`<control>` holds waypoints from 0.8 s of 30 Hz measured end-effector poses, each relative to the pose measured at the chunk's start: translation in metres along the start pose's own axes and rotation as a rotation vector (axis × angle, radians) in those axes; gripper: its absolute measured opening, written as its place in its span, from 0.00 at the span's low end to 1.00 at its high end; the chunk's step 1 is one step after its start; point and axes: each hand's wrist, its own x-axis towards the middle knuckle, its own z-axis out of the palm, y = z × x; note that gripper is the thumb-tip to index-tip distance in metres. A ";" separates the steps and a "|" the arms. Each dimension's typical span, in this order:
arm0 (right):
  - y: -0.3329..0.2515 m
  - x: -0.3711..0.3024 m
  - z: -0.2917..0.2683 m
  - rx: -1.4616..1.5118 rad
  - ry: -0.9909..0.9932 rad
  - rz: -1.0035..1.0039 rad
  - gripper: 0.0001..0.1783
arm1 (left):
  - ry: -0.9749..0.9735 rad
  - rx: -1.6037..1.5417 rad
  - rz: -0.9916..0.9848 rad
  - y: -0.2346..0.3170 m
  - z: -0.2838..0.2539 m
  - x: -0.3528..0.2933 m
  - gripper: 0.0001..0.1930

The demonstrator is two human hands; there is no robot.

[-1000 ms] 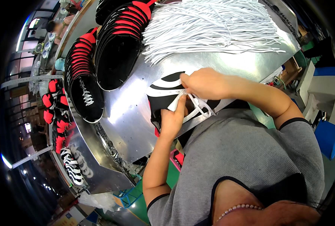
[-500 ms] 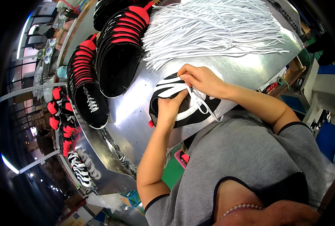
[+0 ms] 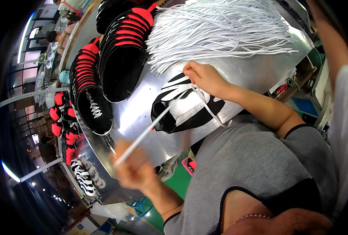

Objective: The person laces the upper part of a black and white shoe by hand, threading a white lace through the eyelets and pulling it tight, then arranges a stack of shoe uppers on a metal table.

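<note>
Two stacks of nested black-and-red shoe uppers (image 3: 121,74) stand on the left of the metal surface (image 3: 127,117). Next comes the left hand (image 3: 136,168), blurred: half a second ago it was at the work, and now it is well out to the left, its fingers closed round a white lace (image 3: 144,135) stretched straight. That suggests slack is being drawn through. The black-and-white upper (image 3: 193,112) lies near the surface's front edge, with another strand looped loosely over it. Rightmost, the right hand (image 3: 207,80) stays put, fingers pinching the upper's far edge.
</note>
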 end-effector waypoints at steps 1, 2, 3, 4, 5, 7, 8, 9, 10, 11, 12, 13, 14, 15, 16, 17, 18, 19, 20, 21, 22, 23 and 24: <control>-0.001 0.002 0.001 -0.025 0.017 -0.028 0.13 | -0.012 0.548 0.047 -0.027 -0.008 -0.003 0.04; -0.007 0.002 0.000 0.040 -0.005 -0.005 0.13 | -0.148 1.033 0.107 -0.051 -0.017 -0.001 0.05; -0.008 0.003 0.000 0.066 0.000 0.004 0.14 | -0.300 1.512 0.187 -0.070 -0.018 0.007 0.06; -0.006 0.006 0.006 0.092 -0.009 0.010 0.14 | -0.313 1.617 0.218 -0.083 -0.012 0.009 0.05; -0.005 0.008 0.011 0.105 -0.005 0.023 0.14 | -0.330 1.705 0.255 -0.092 -0.009 0.012 0.05; -0.006 0.014 0.017 0.114 -0.036 0.017 0.12 | -0.263 1.804 0.399 -0.105 -0.026 0.017 0.06; -0.006 0.017 0.025 0.049 0.002 -0.075 0.11 | -0.234 1.782 0.371 -0.103 -0.032 0.015 0.06; -0.005 0.019 0.029 -0.021 0.047 -0.157 0.10 | -0.221 1.752 0.335 -0.104 -0.036 0.015 0.06; -0.008 0.020 0.032 -0.025 0.029 -0.145 0.10 | -0.220 1.743 0.359 -0.103 -0.039 0.016 0.06; -0.015 0.015 0.026 -0.024 0.030 -0.123 0.09 | -0.243 1.731 0.379 -0.105 -0.039 0.017 0.06; -0.011 0.012 0.020 -0.022 0.070 -0.125 0.09 | -0.309 1.712 0.405 -0.111 -0.045 0.020 0.06; -0.007 0.015 0.029 -0.026 0.042 -0.152 0.10 | -0.267 1.697 0.400 -0.106 -0.047 0.015 0.06; -0.009 0.015 0.031 -0.042 0.037 -0.163 0.10 | -0.260 1.703 0.409 -0.106 -0.050 0.013 0.06; -0.009 0.018 0.032 -0.048 0.019 -0.185 0.10 | -0.248 1.709 0.417 -0.106 -0.052 0.013 0.06; -0.009 0.016 0.031 -0.082 0.032 -0.185 0.11 | -0.252 1.687 0.414 -0.105 -0.052 0.012 0.06; -0.009 0.016 0.030 -0.114 0.040 -0.187 0.11 | -0.251 1.666 0.411 -0.104 -0.052 0.012 0.06; -0.011 0.017 0.027 -0.087 0.040 -0.178 0.12 | -0.246 1.647 0.407 -0.104 -0.052 0.013 0.06; -0.012 0.016 0.029 -0.140 0.021 -0.157 0.12 | -0.253 1.626 0.406 -0.102 -0.053 0.012 0.06; -0.013 0.017 0.025 -0.193 0.001 -0.137 0.12 | -0.258 1.606 0.404 -0.101 -0.052 0.014 0.06; -0.013 0.018 0.021 -0.247 -0.019 -0.117 0.12 | -0.262 1.585 0.403 -0.102 -0.050 0.017 0.07; -0.009 0.019 0.020 -0.191 0.014 -0.057 0.13 | -0.283 1.583 0.420 -0.102 -0.048 0.019 0.07; -0.011 0.020 0.019 -0.121 -0.023 -0.026 0.13 | -0.315 1.597 0.458 -0.101 -0.052 0.020 0.07; -0.014 0.021 0.021 -0.132 -0.051 -0.035 0.13 | -0.307 1.597 0.436 -0.096 -0.053 0.020 0.08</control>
